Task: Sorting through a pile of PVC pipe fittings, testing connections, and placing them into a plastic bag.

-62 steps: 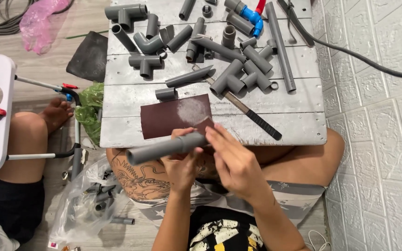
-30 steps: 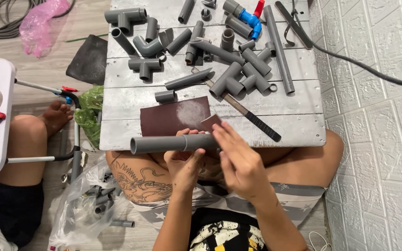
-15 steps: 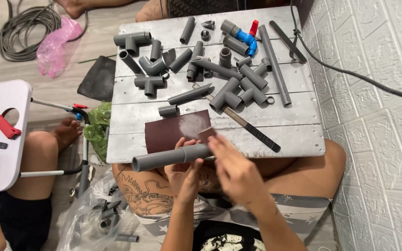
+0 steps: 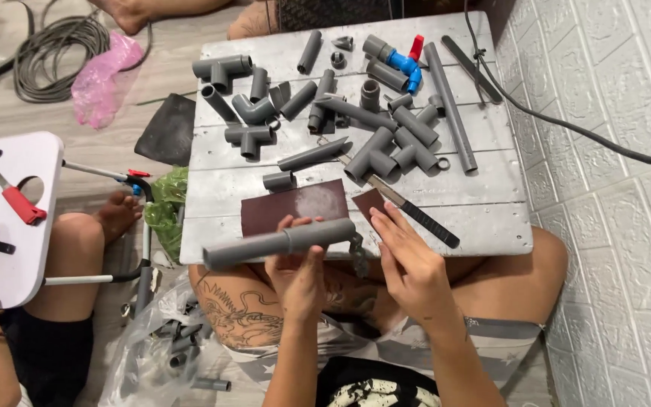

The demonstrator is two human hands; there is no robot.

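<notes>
My left hand grips a grey plastic pipe around its middle and holds it level just in front of the board's near edge. My right hand pinches a small dark red piece of sandpaper close to the pipe's right end. A larger dark red sandpaper sheet with a pale worn patch lies on the grey wooden board just beyond both hands.
Several grey pipe pieces, elbows and tees cover the board, with a long pipe, a blue and red valve and a black-handled file. Another person's leg and a white stool are left. A tiled wall stands right.
The view has shifted, so the board sits lower in frame. The pipe turned from tilted to nearly level in my left hand. My right hand stays at its right end with the sandpaper.
</notes>
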